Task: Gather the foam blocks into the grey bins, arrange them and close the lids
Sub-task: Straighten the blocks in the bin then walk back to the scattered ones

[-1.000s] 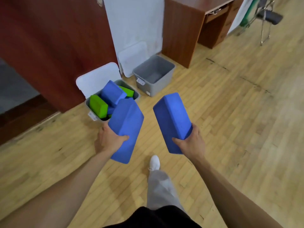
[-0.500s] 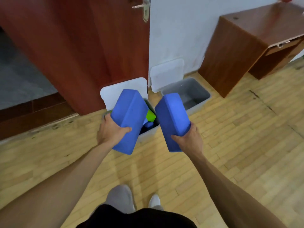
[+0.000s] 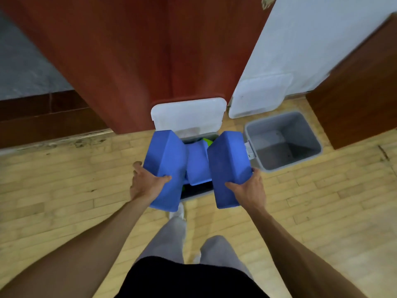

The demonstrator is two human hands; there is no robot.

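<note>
Gripping a blue foam block [image 3: 165, 166] by its near end, the left hand [image 3: 147, 183] holds it over the left grey bin [image 3: 194, 196]. The right hand [image 3: 249, 190] clasps a second blue block [image 3: 227, 166] just to its right. Both are smooth, thick slabs. Between them, a third blue block [image 3: 197, 164] and a green block [image 3: 207, 140] lie in that bin.

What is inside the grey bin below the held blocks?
A blue block lies on top, a green block sliver at the far edge. The left held block in the left hand and the right held block in the right hand cover its sides; the rest is hidden.
</note>
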